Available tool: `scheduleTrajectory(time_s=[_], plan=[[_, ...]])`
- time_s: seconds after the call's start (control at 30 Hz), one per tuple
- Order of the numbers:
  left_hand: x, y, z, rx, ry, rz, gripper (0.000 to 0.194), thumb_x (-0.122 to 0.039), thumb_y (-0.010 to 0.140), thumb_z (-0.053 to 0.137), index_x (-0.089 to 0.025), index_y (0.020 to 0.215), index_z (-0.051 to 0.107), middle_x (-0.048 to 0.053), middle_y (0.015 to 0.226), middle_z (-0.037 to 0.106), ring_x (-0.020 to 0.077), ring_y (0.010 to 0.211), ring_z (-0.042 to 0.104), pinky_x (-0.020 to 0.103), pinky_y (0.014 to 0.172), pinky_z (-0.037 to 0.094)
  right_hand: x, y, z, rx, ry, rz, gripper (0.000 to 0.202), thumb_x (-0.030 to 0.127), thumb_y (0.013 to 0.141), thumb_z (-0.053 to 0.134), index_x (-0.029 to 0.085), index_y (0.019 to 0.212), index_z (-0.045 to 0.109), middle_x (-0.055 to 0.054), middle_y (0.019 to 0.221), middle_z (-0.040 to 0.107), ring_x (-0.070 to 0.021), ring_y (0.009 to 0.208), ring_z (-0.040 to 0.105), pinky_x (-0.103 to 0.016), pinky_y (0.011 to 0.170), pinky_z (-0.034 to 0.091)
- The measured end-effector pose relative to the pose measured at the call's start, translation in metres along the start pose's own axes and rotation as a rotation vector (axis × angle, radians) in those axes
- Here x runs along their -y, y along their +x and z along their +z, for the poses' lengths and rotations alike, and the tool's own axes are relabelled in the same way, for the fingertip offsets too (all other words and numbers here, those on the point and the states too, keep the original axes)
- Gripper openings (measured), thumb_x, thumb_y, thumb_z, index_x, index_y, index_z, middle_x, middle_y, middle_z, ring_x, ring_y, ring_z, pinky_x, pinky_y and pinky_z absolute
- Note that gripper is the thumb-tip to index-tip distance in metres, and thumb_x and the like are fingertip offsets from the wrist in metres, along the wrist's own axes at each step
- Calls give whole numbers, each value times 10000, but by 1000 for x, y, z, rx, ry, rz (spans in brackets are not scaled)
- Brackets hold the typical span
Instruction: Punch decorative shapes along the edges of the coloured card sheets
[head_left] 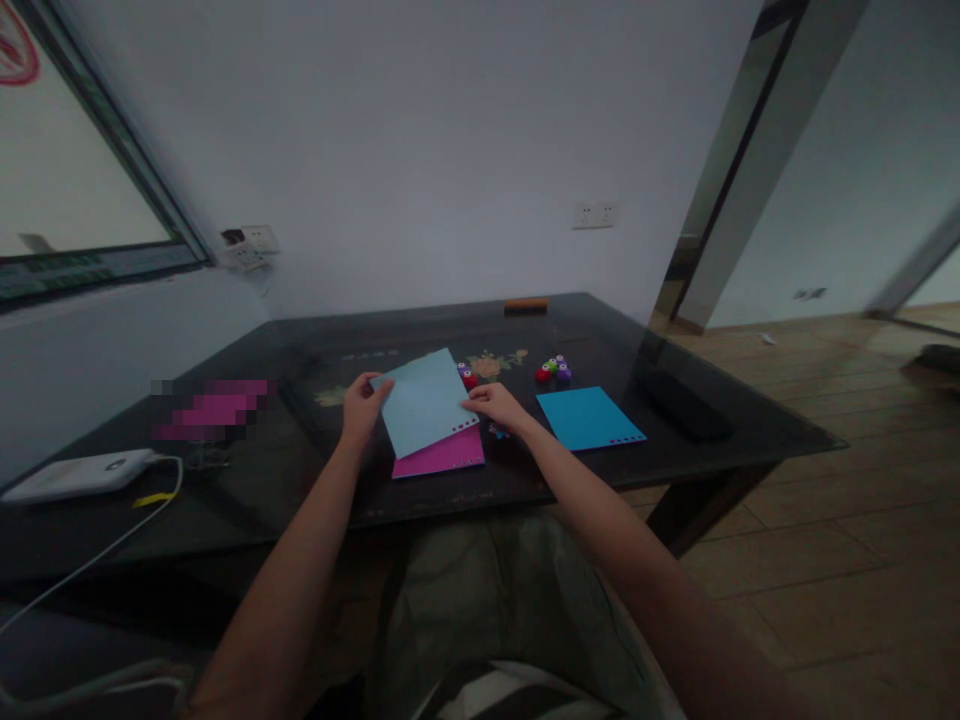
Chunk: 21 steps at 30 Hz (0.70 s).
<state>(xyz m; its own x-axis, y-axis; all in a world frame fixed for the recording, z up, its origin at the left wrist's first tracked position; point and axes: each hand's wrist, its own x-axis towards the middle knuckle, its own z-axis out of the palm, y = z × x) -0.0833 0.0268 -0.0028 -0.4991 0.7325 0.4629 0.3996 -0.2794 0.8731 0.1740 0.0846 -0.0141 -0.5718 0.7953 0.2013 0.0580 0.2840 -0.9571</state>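
The left hand (365, 404) and right hand (495, 403) pinch opposite sides of the pale blue punched sheet (424, 405). This sheet, angled, partly covers the magenta sheet (450, 454) near the front edge of the dark table (420, 330). The bright blue sheet (589, 418) lies to the right.

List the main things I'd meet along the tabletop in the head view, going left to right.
White device → blurred pink item → left hand → pale sheet → right hand → bright blue sheet → long black object.
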Motion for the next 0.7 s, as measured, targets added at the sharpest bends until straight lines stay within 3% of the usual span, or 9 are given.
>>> scheduleTrajectory(time_s=[0.1, 0.2, 0.3, 0.4, 0.6, 0.7], plan=[[-1, -3, 3, 75, -232, -88, 364, -422, 623, 703, -155, 852, 608, -10, 692, 575, 110, 589, 533, 213, 547, 433, -1, 0, 0, -52, -23, -33, 256, 375, 630, 678, 134, 610, 596, 33, 529, 533, -92, 512, 462, -220, 525, 311], [-4, -8, 8, 229, -368, -254, 416, -409, 584, 738, -138, 876, 618, 49, 793, 654, 144, 632, 598, 276, 620, 493, -4, 3, -1, -131, -2, -53, 257, 386, 626, 674, 141, 621, 597, 26, 545, 544, -101, 528, 479, -226, 546, 335], [-6, -15, 12, 378, -319, -350, 446, -386, 513, 791, -104, 826, 644, 101, 797, 682, 180, 644, 622, 316, 644, 505, -8, 6, -3, -186, 45, -83, 253, 393, 631, 668, 149, 642, 605, 1, 607, 592, -123, 582, 533, -240, 592, 379], [-10, -21, 13, 467, -214, -337, 424, -385, 499, 801, -88, 771, 668, 120, 777, 693, 195, 645, 624, 305, 628, 493, -10, 8, -4, -223, 55, -106, 255, 405, 644, 660, 156, 660, 608, -10, 641, 614, -141, 623, 563, -250, 614, 402], [-18, -25, 13, 487, -69, -270, 293, -346, 538, 775, -113, 681, 669, 73, 654, 675, 176, 568, 576, 251, 511, 437, -5, 8, -5, -269, 60, -113, 260, 405, 644, 667, 152, 680, 623, -6, 633, 619, -146, 630, 572, -248, 604, 411], [-11, -20, 11, 418, -25, -225, 285, -365, 566, 754, -113, 648, 650, 45, 605, 646, 148, 533, 549, 228, 484, 417, -1, 7, -6, -278, 80, -103, 304, 449, 677, 642, 145, 686, 628, -21, 628, 637, -144, 609, 574, -244, 584, 412]])
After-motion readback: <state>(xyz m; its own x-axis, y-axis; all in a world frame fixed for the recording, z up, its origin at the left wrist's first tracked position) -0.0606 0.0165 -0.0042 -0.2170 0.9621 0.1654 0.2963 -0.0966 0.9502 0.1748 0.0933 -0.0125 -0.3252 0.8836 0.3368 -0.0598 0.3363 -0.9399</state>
